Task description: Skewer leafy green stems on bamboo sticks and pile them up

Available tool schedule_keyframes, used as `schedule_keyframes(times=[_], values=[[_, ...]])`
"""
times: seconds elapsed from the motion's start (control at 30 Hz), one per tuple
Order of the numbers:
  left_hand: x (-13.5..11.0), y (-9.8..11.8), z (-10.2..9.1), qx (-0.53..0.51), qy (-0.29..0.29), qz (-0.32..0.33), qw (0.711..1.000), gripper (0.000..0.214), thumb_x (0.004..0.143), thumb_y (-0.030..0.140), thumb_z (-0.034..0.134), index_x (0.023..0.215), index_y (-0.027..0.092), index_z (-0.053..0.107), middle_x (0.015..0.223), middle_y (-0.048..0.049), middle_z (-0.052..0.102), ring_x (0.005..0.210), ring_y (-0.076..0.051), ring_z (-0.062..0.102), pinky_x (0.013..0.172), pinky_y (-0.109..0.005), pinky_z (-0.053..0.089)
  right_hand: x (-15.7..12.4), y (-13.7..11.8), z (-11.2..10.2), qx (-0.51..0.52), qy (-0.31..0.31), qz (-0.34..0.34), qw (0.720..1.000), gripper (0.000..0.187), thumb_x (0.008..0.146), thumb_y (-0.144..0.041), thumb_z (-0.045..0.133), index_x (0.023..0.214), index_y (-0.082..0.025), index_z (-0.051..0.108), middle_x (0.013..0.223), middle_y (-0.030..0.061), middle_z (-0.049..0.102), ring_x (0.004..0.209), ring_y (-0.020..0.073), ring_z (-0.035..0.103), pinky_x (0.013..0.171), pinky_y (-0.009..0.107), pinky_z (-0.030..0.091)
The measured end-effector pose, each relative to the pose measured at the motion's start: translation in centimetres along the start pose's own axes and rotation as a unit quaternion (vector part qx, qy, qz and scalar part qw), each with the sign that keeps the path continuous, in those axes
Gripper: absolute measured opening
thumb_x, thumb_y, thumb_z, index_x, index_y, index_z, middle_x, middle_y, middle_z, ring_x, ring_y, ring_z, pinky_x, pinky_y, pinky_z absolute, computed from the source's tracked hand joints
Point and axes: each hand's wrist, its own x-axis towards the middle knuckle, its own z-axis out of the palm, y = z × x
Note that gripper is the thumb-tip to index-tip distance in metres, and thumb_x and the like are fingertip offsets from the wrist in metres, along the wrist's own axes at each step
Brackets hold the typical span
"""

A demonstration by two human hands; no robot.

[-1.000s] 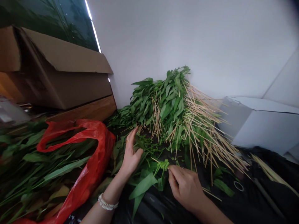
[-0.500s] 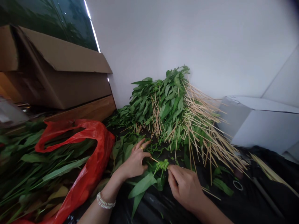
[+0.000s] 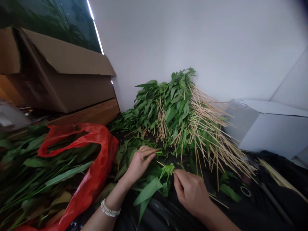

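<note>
My right hand (image 3: pixel 191 192) pinches a thin wooden skewer (image 3: pixel 165 166) with a small wad of folded green leaf threaded on its tip. My left hand (image 3: pixel 140 161) lies on the loose green leaves (image 3: pixel 148 189) spread over black sheeting, fingers closed on a small leaf piece (image 3: pixel 159 153) just left of the skewer tip. A bead bracelet (image 3: pixel 110 209) circles my left wrist. Behind both hands rises a large heap of leaf-wrapped skewers (image 3: pixel 183 118), sticks fanning to the right.
A red plastic bag (image 3: pixel 91 166) full of long leaves lies at the left. Cardboard boxes (image 3: pixel 60 73) are stacked on a wooden ledge behind it. A white box (image 3: pixel 267 128) stands at the right, with a small ring (image 3: pixel 245 191) on the black sheeting.
My left hand slid right from the leaf pile toward the skewer tip and its fingers closed on a small leaf piece. My right hand stayed in place with the skewer.
</note>
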Motion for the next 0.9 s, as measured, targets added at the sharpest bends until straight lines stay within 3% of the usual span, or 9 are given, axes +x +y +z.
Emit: schedule_keyframes(times=[0.23,0.43,0.9], values=[[-0.05,0.59,0.59,-0.116,0.013,-0.085,0.989,0.018,0.080,0.028,0.064,0.093,0.019,0.073,0.091,-0.0068,0.072,0.087,-0.020,0.063,0.081,-0.031,0.046,-0.05,0.08,0.15,-0.007,-0.002,0.009,1.000,0.021,0.090,-0.015,0.036,0.081,-0.019,0.055,0.064,-0.0027,0.055,0.055,0.0114,0.052,0.059,0.026,0.029],[-0.24,0.42,0.63,-0.265,-0.011,-0.194,0.945,0.026,0.080,0.033,0.065,0.098,0.015,0.070,0.081,-0.0058,0.073,0.078,-0.017,0.064,0.076,-0.027,0.047,-0.05,0.14,0.16,-0.009,-0.006,0.014,1.000,0.022,0.090,-0.015,0.036,0.082,-0.019,0.056,0.065,-0.0020,0.056,0.056,0.0116,0.053,0.060,0.026,0.029],[-0.30,0.80,0.68,-0.325,-0.054,-0.200,0.923,0.028,0.081,0.036,0.063,0.096,0.013,0.070,0.078,-0.0064,0.073,0.068,-0.014,0.060,0.066,-0.024,0.046,-0.03,0.33,0.30,-0.016,0.008,0.032,0.999,0.023,0.093,-0.017,0.034,0.086,-0.019,0.056,0.068,-0.0010,0.060,0.059,0.0119,0.058,0.059,0.025,0.032]])
